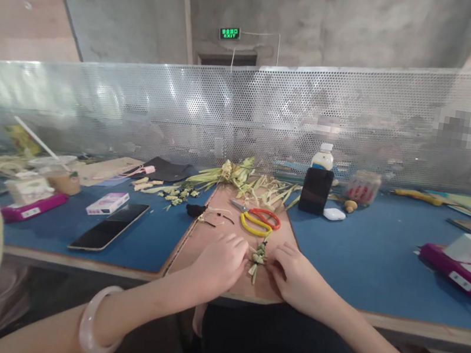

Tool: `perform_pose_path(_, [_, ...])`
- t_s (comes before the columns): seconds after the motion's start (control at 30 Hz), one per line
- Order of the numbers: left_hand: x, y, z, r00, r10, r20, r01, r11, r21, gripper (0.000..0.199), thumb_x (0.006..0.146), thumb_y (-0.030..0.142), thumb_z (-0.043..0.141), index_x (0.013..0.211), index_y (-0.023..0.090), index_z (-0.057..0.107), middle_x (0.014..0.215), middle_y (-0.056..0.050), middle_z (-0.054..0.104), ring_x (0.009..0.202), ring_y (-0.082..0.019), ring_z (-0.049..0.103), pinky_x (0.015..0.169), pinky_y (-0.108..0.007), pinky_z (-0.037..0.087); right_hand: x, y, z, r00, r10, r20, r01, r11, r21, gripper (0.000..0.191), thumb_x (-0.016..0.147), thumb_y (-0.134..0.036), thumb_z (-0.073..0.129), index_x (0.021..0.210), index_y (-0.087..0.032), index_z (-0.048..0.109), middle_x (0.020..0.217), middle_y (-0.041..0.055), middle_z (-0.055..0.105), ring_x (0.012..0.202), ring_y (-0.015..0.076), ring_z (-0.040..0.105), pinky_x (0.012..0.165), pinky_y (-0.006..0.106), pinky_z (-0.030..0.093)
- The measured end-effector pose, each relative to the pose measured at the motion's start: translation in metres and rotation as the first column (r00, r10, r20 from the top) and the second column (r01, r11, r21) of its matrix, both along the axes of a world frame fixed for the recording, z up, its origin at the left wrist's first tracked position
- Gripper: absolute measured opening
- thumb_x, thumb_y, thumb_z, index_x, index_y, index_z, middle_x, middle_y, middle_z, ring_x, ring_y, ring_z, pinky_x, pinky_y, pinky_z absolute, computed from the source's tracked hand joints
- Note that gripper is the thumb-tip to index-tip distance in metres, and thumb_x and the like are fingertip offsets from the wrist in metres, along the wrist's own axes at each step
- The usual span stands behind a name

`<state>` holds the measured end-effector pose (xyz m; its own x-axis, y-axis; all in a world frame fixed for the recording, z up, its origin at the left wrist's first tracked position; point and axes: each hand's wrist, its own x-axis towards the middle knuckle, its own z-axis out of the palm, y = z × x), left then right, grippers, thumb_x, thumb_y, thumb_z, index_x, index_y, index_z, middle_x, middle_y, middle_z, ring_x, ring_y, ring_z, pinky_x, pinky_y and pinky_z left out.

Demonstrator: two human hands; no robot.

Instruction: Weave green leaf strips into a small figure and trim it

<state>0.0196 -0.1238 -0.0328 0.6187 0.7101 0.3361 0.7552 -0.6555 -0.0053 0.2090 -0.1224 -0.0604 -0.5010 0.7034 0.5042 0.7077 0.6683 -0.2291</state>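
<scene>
Head view: left hand point(222, 261) and right hand point(294, 272) meet at either side of a leafy bundle point(258, 256), fingers curled inward; whether they pinch its edges or something finer cannot be told. The bundle lies between them on a brown board point(264, 290), near the worktop's point(337, 270) front edge. Pale green and darkly bound at the middle, it looks light, soft and easily creased or frayed, best taken lightly at its bound waist, the loose ends left free. Just beyond rest scissors point(250, 212) with red and yellow handles, a black item point(195, 211) beside them, and loose husks point(239, 180) behind. Farther out: a flat phone point(111, 227) to the left, a bottle point(325, 155) and jar point(363, 188) to the right, and a mesh screen point(183, 108) beneath an exit sign point(229, 33).
</scene>
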Motion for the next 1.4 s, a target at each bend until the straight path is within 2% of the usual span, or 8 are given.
perform_pose_path(0.23, [0.001,-0.001,-0.003,1.000,0.004,0.009,-0.004,1.000,0.000,0.019,0.084,0.020,0.034,0.069,0.017,0.045,0.074,-0.006,0.053,0.071,-0.019,0.046,0.065,-0.033,0.038,0.001,0.000,-0.001,0.999,-0.018,0.027,0.017,1.000,0.013,0.016,0.077,-0.006,0.040,0.067,-0.018,0.046,0.069,0.0044,0.050,0.070,0.0172,0.045,0.064,0.029,0.039])
perform_pose_path(0.43, [-0.002,0.005,-0.008,0.998,0.013,0.057,-0.014,1.000,0.007,0.009,0.079,0.021,0.043,0.071,0.017,0.046,0.074,-0.004,0.054,0.075,-0.019,0.049,0.071,-0.033,0.039,0.002,0.000,0.000,0.999,0.000,-0.045,0.000,1.000,-0.007,0.013,0.074,-0.008,0.045,0.065,-0.018,0.045,0.066,0.0024,0.050,0.068,0.0161,0.046,0.062,0.027,0.039])
perform_pose_path(0.63, [-0.008,0.007,-0.008,0.989,-0.046,0.139,0.047,0.999,-0.007,0.019,0.078,0.033,0.051,0.089,0.018,0.051,0.092,-0.005,0.057,0.090,-0.020,0.050,0.080,-0.034,0.038,-0.001,-0.004,0.003,0.989,-0.029,-0.146,0.018,0.997,-0.075,0.010,0.068,-0.014,0.053,0.071,-0.019,0.046,0.070,-0.0005,0.049,0.064,0.0134,0.047,0.057,0.025,0.039])
perform_pose_path(0.87, [-0.001,0.008,-0.004,0.990,-0.141,0.026,0.140,0.989,0.057,0.019,0.083,0.029,0.046,0.087,0.018,0.060,0.086,-0.004,0.059,0.088,-0.019,0.049,0.082,-0.033,0.037,-0.001,-0.001,0.004,0.992,-0.019,-0.123,0.002,0.991,-0.131,0.007,0.077,-0.018,0.050,0.082,-0.017,0.055,0.085,0.0049,0.052,0.075,0.0163,0.053,0.068,0.029,0.045])
perform_pose_path(1.03, [0.002,0.008,-0.004,0.992,-0.116,0.040,0.113,0.990,0.086,0.020,0.085,0.025,0.043,0.081,0.018,0.062,0.081,-0.004,0.060,0.084,-0.018,0.048,0.080,-0.033,0.036,0.000,0.003,0.003,0.994,-0.059,-0.092,0.043,0.985,-0.169,0.008,0.080,-0.015,0.050,0.082,-0.016,0.057,0.086,0.0064,0.052,0.079,0.0174,0.054,0.072,0.030,0.045])
perform_pose_path(1.1, [0.003,0.007,-0.005,0.991,-0.110,0.078,0.103,0.991,0.083,0.021,0.085,0.024,0.043,0.079,0.018,0.062,0.080,-0.003,0.060,0.083,-0.017,0.048,0.079,-0.032,0.036,0.000,0.005,0.003,0.996,-0.046,-0.078,0.035,0.990,-0.138,0.007,0.080,-0.015,0.050,0.081,-0.016,0.057,0.087,0.0067,0.052,0.081,0.0177,0.053,0.073,0.031,0.045])
perform_pose_path(1.27, [0.004,0.008,-0.007,0.983,-0.100,0.154,0.092,0.994,0.061,0.020,0.085,0.026,0.043,0.075,0.016,0.058,0.078,-0.003,0.059,0.081,-0.016,0.049,0.077,-0.030,0.037,0.000,0.004,0.008,0.997,-0.047,0.069,0.043,0.997,0.060,0.014,0.083,-0.014,0.044,0.074,-0.015,0.054,0.083,0.0081,0.054,0.085,0.0212,0.049,0.078,0.036,0.042])
perform_pose_path(1.4, [0.005,0.008,-0.006,0.977,-0.083,0.198,0.078,0.996,0.035,0.020,0.085,0.026,0.041,0.074,0.016,0.055,0.077,-0.003,0.059,0.078,-0.016,0.051,0.073,-0.030,0.037,0.001,0.002,0.009,0.984,-0.066,0.166,0.050,0.994,0.100,0.017,0.086,-0.015,0.040,0.076,-0.015,0.053,0.083,0.0090,0.053,0.081,0.0204,0.048,0.074,0.035,0.043])
